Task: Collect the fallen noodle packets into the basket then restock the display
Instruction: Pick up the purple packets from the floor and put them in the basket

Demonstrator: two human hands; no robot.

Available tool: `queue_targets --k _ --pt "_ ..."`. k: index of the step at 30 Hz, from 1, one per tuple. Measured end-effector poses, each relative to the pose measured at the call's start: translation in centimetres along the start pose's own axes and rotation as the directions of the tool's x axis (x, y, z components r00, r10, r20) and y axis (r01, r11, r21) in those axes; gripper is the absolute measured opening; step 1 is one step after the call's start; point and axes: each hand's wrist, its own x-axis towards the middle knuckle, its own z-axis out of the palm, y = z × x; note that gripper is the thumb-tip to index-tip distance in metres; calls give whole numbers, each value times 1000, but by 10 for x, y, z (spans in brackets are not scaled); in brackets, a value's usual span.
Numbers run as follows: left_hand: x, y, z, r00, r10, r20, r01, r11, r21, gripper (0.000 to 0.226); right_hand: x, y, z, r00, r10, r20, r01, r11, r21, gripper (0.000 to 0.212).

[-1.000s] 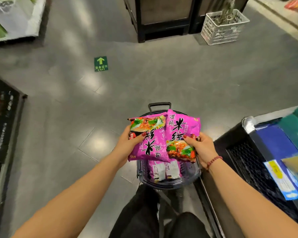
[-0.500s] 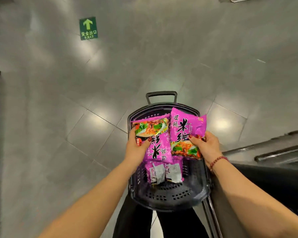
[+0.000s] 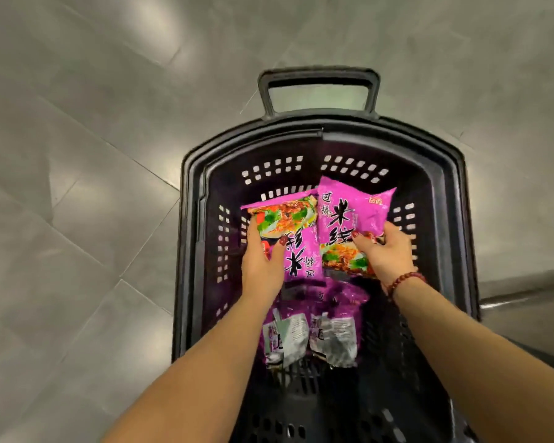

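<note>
**Pink packets at the basket: collection phase, restock not started**

I read this as mid-collection. The left hand (image 3: 263, 266) grips one glossy pink plastic noodle packet (image 3: 296, 251), thumb on its face and fingers (image 3: 253, 230) curled round its left edge. The right hand (image 3: 386, 254) pinches a second pink noodle packet (image 3: 349, 215) the same way, thumb on top. Both packets sit side by side, edges touching or overlapping, held inside the mouth of the black perforated plastic basket (image 3: 186, 219), below its rim. I can't tell whether they touch the bottom yet.

Contents: two more pink packets lie face down on the basket bottom, the left one (image 3: 285, 340) just beside the right one (image 3: 336, 337), nearer me than the held pair.

So two are in and two are about to go in. No loose packets show on the grey tiled floor (image 3: 77, 155) in view, though it covers only part of the aisle. The display is out of frame, so my guess is the restock is all left to do.
</note>
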Motion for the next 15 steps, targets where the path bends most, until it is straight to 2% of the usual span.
queue_targets --k 3,7,10,13,15 --pt "32 -27 16 999 29 -35 -27 998 52 67 33 26 18 1000 -3 20 3 1000 -24 16" --pt "72 -59 41 996 15 -91 -4 993 122 70 69 55 34 993 -97 73 105 988 -116 14" --pt "94 -75 50 989 43 -141 -16 982 187 67 87 72 45 991 -117 64 126 976 -180 13" --pt "108 -79 53 979 110 -170 -60 959 279 68 96 84 58 986 -149 -73 120 943 -311 29" --pt "106 -78 53 967 171 -187 -93 926 367 72 90 85 67 949 -261 -179 158 882 -444 61"
